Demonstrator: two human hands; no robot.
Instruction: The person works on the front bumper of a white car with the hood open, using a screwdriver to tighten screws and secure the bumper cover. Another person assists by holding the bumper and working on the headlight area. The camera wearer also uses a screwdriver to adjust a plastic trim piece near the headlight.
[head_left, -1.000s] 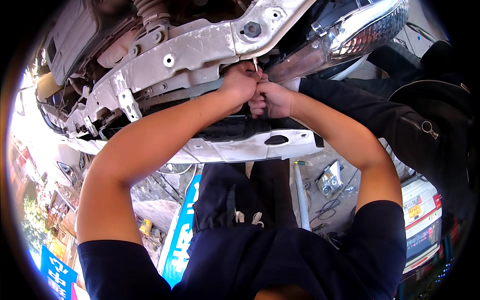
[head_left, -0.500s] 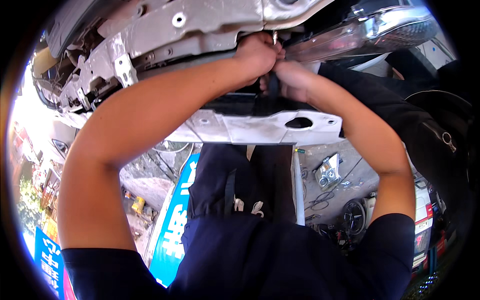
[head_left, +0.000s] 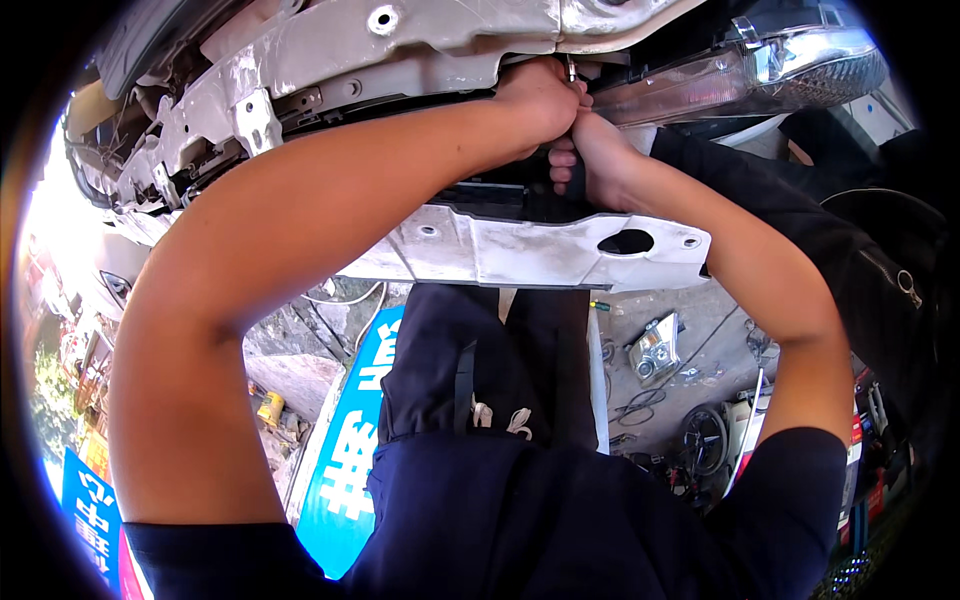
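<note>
Both hands meet under a scuffed metal body beam [head_left: 440, 45] at the front of a vehicle. My left hand [head_left: 540, 98] is closed beside a small shiny metal shaft [head_left: 572, 68]; its grip is hidden. Just below and to its right, my right hand [head_left: 605, 165] has its fingers curled round a dark, handle-like piece [head_left: 576, 182], only partly visible. The two hands touch or nearly touch. A clear-lensed headlight [head_left: 700, 88] is just right of them. Below the hands runs a pale lower panel [head_left: 540, 250] with an oval hole.
Black cloth with a zipper [head_left: 870, 250] lies close to my right forearm. On the ground are a loose lamp unit [head_left: 655, 348], cables and a black wheel-shaped part [head_left: 706, 438]. A blue sign board [head_left: 345, 470] leans at the lower left, near a yellow object [head_left: 270, 408].
The vehicle and both hands appear slightly farther right in the view. My right hand has turned a little, and less of the dark piece shows below its fingers. The hands stay together.
</note>
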